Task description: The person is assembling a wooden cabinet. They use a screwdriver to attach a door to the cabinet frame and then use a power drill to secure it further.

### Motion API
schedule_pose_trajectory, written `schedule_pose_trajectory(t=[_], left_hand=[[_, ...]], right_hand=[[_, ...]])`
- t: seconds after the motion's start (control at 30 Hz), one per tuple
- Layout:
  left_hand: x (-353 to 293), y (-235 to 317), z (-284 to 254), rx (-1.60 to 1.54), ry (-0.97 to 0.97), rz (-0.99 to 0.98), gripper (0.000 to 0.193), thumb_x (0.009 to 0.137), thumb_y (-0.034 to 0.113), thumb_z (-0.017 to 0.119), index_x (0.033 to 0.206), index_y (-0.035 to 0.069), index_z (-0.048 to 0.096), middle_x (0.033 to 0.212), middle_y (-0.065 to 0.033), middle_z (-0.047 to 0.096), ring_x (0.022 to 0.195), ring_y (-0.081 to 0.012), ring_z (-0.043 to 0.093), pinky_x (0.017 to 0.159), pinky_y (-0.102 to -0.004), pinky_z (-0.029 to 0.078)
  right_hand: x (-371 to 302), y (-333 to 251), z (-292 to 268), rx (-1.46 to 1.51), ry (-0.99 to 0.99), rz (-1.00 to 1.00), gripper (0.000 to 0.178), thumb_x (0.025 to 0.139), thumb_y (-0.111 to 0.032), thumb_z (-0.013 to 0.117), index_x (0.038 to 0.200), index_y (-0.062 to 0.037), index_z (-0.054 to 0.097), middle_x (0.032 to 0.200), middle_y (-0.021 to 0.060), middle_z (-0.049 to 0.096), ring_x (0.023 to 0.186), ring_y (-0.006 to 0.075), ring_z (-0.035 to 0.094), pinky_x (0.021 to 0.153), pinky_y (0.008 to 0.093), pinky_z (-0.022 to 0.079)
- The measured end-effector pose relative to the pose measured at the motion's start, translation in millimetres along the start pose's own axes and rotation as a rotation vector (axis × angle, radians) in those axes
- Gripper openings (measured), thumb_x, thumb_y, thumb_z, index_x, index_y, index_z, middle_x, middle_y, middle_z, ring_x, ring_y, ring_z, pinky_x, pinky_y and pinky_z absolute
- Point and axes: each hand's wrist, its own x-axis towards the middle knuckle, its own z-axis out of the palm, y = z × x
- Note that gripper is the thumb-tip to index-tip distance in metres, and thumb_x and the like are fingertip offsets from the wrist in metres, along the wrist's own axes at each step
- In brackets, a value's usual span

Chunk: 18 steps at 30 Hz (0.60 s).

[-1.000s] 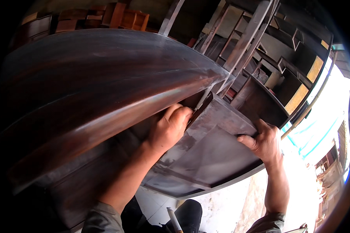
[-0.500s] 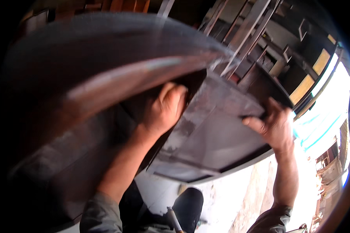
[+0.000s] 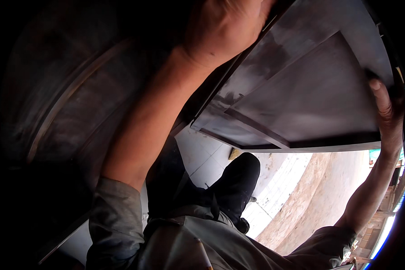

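A dark wooden panelled door [image 3: 310,90], patchy grey-brown, stands swung out from a dark cabinet [image 3: 58,103]. My right hand [image 3: 388,105] grips the door's outer edge, its thumb on the panelled face and its fingers mostly hidden behind. My left hand [image 3: 227,29] is at the top of the view, close to the door's inner edge beside the cabinet opening. Its fingers look curled, but the upper frame edge cuts them off, so what they hold does not show. Shadow swallows most of the cabinet's inside.
Below the door are white floor tiles [image 3: 202,155] and a brownish strip of ground [image 3: 319,193]. A small yellowish block [image 3: 233,154] lies near my dark-trousered knee [image 3: 243,173]. A cigarette [image 3: 203,254] shows at the lower edge.
The view has tipped down and come closer, so both hands and the door appear higher. My right hand has gone from spread near the door's edge to gripping it.
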Motion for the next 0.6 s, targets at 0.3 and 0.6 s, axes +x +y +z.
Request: schedule_pose_trajectory(t=[0.3,0.6], left_hand=[[11,-12,21,-0.011,0.107,0.050,0.019,0.086,0.008,0.064,0.099,0.008,0.050,0.085,-0.0104,0.057,0.074,-0.0330,0.061,0.059,-0.0418,0.051],[27,-32,38,-0.082,0.088,0.188,0.020,0.085,0.006,0.063,0.099,0.008,0.049,0.084,-0.0119,0.056,0.071,-0.0343,0.060,0.057,-0.0420,0.050]], right_hand=[[3,12,8,-0.117,-0.008,-0.065,0.039,0.084,-0.041,0.072,0.080,-0.0025,0.068,0.058,0.0067,0.064,0.045,0.0117,0.059,0.044,0.0251,0.045],[11,17,11,-0.030,-0.042,0.052,0.047,0.081,-0.047,0.072,0.088,-0.0014,0.067,0.062,0.0079,0.066,0.049,0.0136,0.062,0.047,0.0258,0.047]])
